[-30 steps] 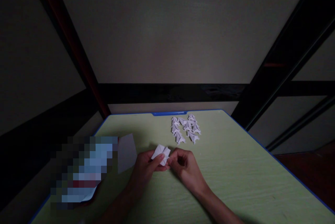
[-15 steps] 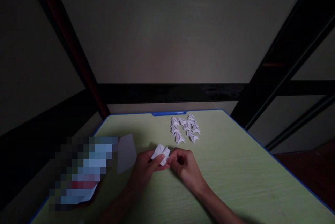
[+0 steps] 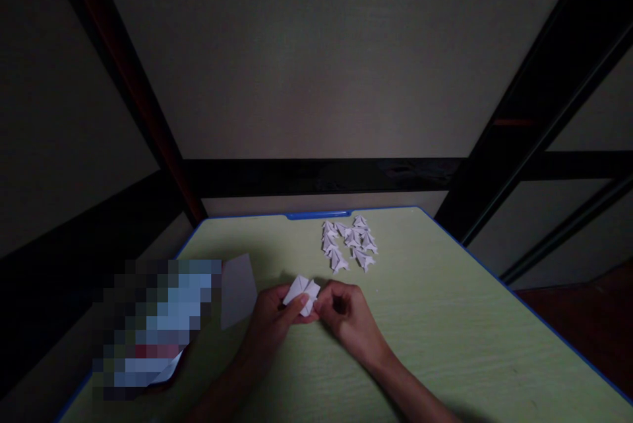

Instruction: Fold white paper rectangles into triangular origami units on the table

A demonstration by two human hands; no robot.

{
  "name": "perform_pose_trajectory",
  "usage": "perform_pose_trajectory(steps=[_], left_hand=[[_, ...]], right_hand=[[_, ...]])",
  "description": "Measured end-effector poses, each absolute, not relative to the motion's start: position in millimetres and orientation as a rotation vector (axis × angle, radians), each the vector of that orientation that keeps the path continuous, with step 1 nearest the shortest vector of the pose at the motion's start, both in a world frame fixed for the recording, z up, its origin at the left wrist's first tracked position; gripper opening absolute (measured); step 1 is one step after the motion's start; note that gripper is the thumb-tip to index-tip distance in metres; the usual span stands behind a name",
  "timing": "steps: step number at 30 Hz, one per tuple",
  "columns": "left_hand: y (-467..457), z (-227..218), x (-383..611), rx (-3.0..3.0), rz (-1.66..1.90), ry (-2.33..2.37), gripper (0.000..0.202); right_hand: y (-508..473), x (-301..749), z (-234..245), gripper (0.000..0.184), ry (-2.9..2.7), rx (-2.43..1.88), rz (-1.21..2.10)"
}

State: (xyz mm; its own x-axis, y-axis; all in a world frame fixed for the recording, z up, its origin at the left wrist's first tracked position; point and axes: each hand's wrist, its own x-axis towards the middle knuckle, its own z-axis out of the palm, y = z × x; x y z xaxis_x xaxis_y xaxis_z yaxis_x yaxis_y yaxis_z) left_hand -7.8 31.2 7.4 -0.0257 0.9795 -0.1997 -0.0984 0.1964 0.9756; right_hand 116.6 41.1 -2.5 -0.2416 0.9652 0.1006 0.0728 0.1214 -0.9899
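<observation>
Both of my hands meet over a small, partly folded white paper piece [image 3: 303, 292] just above the green table [image 3: 445, 331]. My left hand [image 3: 274, 321] pinches its left side with thumb and fingers. My right hand [image 3: 346, 317] grips its right edge, fingers curled. Beyond them, towards the far edge, lies a cluster of several finished white folded paper figures [image 3: 349, 244]. A flat sheet of white paper [image 3: 237, 290] lies just left of my left hand.
A blurred-out bluish packet [image 3: 158, 321] sits at the table's left edge. The table has a blue rim [image 3: 316, 215] and stands against a pale wall with dark frame bars. Dark floor shows at the right.
Almost nothing differs; the hands and the paper piece have shifted very slightly left while keeping the same grip.
</observation>
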Motion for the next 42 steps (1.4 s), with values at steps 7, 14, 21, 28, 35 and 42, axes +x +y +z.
perform_pose_trajectory(steps=[7,14,21,28,35,42], left_hand=[[30.8,7.2,-11.1,0.984,1.132,1.233,0.018],[32.9,-5.9,-13.4,0.914,1.192,1.059,0.016],[31.5,-2.7,-12.9,0.991,1.159,1.080,0.016],[28.0,11.4,-6.1,1.097,1.206,1.220,0.014],[27.9,9.4,-7.9,1.172,1.174,1.270,0.018],[27.9,10.5,-7.2,1.127,1.191,1.281,0.019]], right_hand=[[44.3,117.8,-1.4,0.008,-1.354,-1.002,1.401],[45.0,116.8,1.8,0.006,-1.227,-0.863,1.509],[44.7,113.1,1.0,0.012,-1.250,-0.899,1.501],[41.3,112.7,-5.8,0.016,-1.335,-0.847,1.425],[39.8,110.7,-8.2,0.022,-1.348,-0.871,1.433],[45.2,114.8,-8.0,0.016,-1.243,-0.834,1.508]])
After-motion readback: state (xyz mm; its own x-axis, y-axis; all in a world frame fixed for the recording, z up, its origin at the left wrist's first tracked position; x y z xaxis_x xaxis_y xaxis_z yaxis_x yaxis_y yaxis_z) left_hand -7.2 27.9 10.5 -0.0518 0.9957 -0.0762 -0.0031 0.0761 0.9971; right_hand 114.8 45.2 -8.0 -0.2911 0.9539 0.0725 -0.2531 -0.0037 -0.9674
